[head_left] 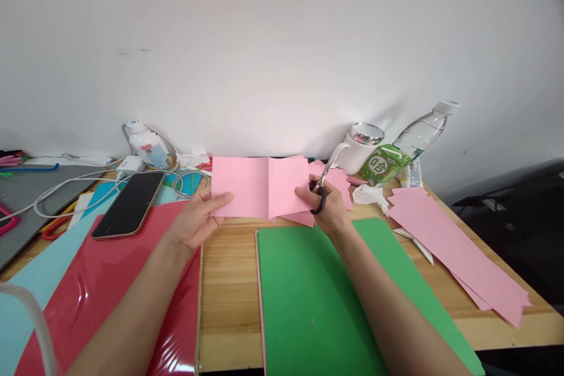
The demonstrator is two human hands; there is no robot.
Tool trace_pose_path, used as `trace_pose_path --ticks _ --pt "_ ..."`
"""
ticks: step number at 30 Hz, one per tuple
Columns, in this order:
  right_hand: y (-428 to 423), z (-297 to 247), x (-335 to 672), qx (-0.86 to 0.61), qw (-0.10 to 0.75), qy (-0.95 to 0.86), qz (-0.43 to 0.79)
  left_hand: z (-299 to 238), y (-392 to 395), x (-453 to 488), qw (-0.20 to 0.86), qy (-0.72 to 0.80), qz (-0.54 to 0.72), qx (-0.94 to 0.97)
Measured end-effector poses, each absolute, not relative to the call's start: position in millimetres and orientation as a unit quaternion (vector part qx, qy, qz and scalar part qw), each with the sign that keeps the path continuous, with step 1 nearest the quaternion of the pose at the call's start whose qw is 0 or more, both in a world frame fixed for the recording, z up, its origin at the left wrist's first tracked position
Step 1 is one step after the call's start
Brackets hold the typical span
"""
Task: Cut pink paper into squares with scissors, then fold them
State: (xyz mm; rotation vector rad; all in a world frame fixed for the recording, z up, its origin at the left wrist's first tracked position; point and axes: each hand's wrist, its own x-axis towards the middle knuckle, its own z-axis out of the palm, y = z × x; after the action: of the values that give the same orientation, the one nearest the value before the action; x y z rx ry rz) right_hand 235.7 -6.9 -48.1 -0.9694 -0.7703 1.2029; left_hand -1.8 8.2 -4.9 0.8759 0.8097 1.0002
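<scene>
A pink sheet of paper (247,185) with a crease down its middle is stretched between my two hands above the table. My left hand (200,211) pinches its left edge, thumb on top. At the right edge, my right hand (328,205) grips the paper between thumb and fingers. That same hand also carries scissors (324,182) with black handles looped on its fingers, blades pointing up toward the mug. More pink paper pieces (337,179) lie behind the right hand, partly hidden by it. Below sits a green sheet (317,288) on the table.
Pink strips (453,252) are stacked at the right. A white mug (359,150), a green packet (382,163) and a tilted water bottle (425,129) stand at the back. A phone (129,204) rests on red wrapped paper (110,294), near a charger (131,164) and white bottle (150,147).
</scene>
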Motion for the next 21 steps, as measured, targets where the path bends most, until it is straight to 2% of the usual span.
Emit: trace_pose_path --ticks 5,12,21 --pt "-8.2 -49.9 234.5 -0.468 0.643 -0.38 0.473 -8.7 12.4 -8.2 0.674 0.408 0.424 0.447" --pt "-5.3 -47.3 247.1 -0.502 0.657 -0.362 0.429 -12.9 19.4 -17.4 0.605 0.447 0.461 0.471" --pt "-4.5 -48.7 245.7 -0.495 0.66 -0.361 0.435 -7.3 12.7 -16.1 0.651 0.436 0.381 0.491"
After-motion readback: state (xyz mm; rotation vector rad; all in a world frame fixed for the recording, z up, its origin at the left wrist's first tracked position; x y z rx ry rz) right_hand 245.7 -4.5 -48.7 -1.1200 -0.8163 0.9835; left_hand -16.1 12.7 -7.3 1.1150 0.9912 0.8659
